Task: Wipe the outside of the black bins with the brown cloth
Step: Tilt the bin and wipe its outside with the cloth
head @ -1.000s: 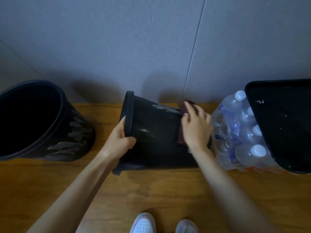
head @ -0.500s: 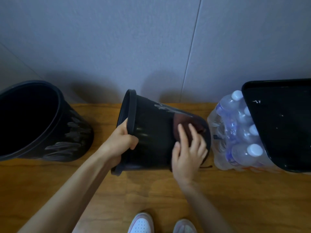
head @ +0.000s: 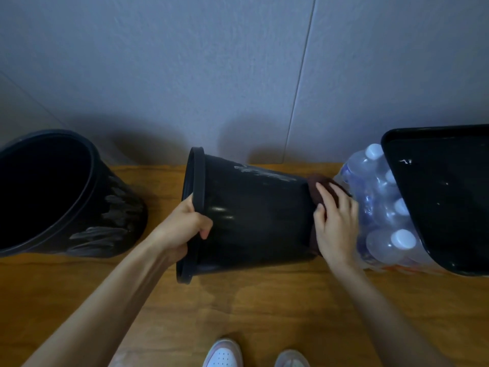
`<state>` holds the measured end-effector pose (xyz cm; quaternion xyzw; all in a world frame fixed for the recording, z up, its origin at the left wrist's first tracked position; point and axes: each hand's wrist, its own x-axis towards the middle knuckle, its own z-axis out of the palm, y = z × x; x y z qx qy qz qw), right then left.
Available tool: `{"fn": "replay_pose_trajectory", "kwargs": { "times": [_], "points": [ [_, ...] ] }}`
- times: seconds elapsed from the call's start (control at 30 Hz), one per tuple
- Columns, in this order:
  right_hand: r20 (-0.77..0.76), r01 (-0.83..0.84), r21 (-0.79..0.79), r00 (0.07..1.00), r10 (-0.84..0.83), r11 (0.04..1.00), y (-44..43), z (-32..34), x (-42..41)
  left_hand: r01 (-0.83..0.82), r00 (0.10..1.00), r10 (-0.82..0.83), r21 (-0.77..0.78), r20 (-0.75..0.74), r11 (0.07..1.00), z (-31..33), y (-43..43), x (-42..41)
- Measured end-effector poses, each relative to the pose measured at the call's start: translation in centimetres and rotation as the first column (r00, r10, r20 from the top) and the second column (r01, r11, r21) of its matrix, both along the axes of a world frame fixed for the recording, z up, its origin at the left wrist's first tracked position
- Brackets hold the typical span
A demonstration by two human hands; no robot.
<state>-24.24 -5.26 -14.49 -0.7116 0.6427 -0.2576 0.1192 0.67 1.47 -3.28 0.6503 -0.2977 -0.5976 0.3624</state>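
Note:
A round black bin point(head: 251, 215) lies tipped on its side on the wooden floor, its mouth facing left and pale smears along its upper side. My left hand point(head: 185, 226) grips its rim. My right hand point(head: 336, 226) presses the brown cloth point(head: 318, 189) flat against the bin's bottom end at the right. Most of the cloth is hidden under my fingers. A second round black bin point(head: 105, 221) stands upright at the far left, with whitish streaks on its outer wall. A third black bin point(head: 444, 197), rectangular, leans in from the right edge.
A shrink-wrapped pack of water bottles point(head: 381, 213) sits between the tipped bin and the rectangular bin, touching my right hand. A grey wall point(head: 238, 70) runs right behind everything. My white shoes point(head: 225, 353) stand on the wooden floor point(head: 264, 308) below.
My right hand slid the cloth from the bin's near side back up and right onto its bottom end. The bin's base swung slightly right toward the bottles. The left hand kept its grip on the rim.

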Motion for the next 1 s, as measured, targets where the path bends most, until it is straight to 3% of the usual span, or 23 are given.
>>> {"fn": "replay_pose_trajectory", "kwargs": {
  "times": [0.13, 0.3, 0.43, 0.63, 0.77, 0.83, 1.0],
  "points": [
    [0.028, -0.177, -0.064, 0.983, 0.179, 0.982, -1.1, 3.6, 3.9, 0.082, 0.996, -0.081, -0.033, 0.035, 0.996, 0.7, 0.3, -1.1],
    [0.187, -0.271, -0.069, 0.942, 0.279, 0.96, 0.1, 7.8, 8.9, 0.19, 0.979, -0.183, -0.083, 0.09, 0.978, 0.9, 0.2, -1.9],
    [0.159, -0.337, -0.109, 0.923, 0.351, 0.935, 0.5, 7.4, 8.0, 0.247, 0.963, -0.233, -0.105, 0.136, 0.963, 0.9, 0.3, -2.4],
    [0.109, -0.072, 0.17, 0.993, 0.054, 0.983, -1.1, 4.0, 2.3, 0.227, 0.972, -0.22, -0.096, 0.081, 0.969, 1.2, 0.7, -2.3],
    [0.06, -0.109, 0.117, 0.993, 0.103, 0.987, 0.7, 3.6, 1.4, 0.041, 0.998, -0.039, -0.042, 0.041, 0.998, 2.5, -2.0, -3.5],
    [0.037, -0.138, 0.102, 0.99, 0.135, 0.985, 1.1, 3.5, 1.3, -0.01, 0.994, 0.01, -0.006, 0.107, 1.0, 3.2, -3.3, -4.0],
    [0.1, -0.104, 0.122, 0.991, 0.092, 0.987, 2.2, 4.8, 3.3, -0.052, 0.957, 0.08, -0.107, 0.278, 0.993, 3.1, -3.3, -4.3]
  ]
}}
